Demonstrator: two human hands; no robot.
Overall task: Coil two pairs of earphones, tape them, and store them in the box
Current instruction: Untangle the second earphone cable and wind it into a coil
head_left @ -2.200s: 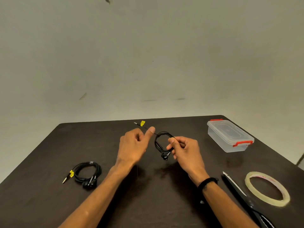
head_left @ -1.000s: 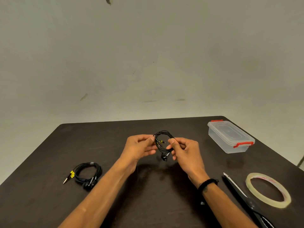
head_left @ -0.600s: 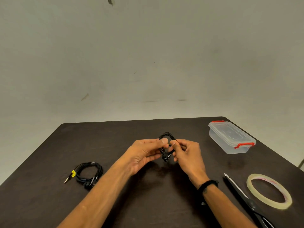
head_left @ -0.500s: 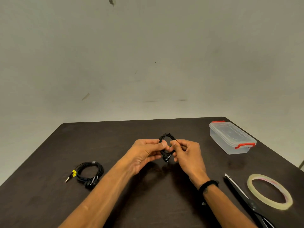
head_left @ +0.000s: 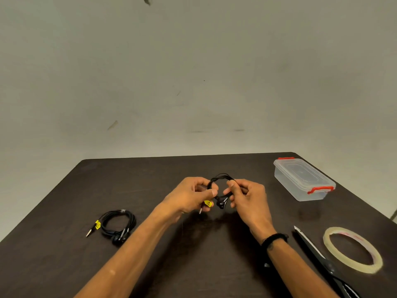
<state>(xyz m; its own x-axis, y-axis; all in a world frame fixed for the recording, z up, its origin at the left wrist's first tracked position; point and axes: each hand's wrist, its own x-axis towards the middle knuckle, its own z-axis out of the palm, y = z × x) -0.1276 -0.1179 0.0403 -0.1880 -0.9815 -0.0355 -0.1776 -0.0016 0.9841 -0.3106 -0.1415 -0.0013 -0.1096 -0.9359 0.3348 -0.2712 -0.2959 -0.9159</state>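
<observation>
A coil of black earphones (head_left: 221, 179) hangs between both hands above the middle of the table. My left hand (head_left: 189, 196) pinches its left side, and the jack with a yellow tag (head_left: 207, 203) pokes out below the thumb. My right hand (head_left: 247, 195) pinches the right side, with the earbuds (head_left: 221, 203) dangling underneath. A second pair of black earphones (head_left: 118, 223) lies coiled on the table at the left, its yellow-tagged jack pointing left. The clear box (head_left: 303, 179) with red latches stands lidded at the back right.
A roll of clear tape (head_left: 352, 249) lies flat at the right front. Black scissors (head_left: 318, 254) lie between the tape roll and my right forearm. The dark table (head_left: 150, 175) ends at a pale wall behind.
The loose jack end has been wound in by my left hand. The hands came together on the coil, then drew slightly apart, so the loop now shows open between them.
</observation>
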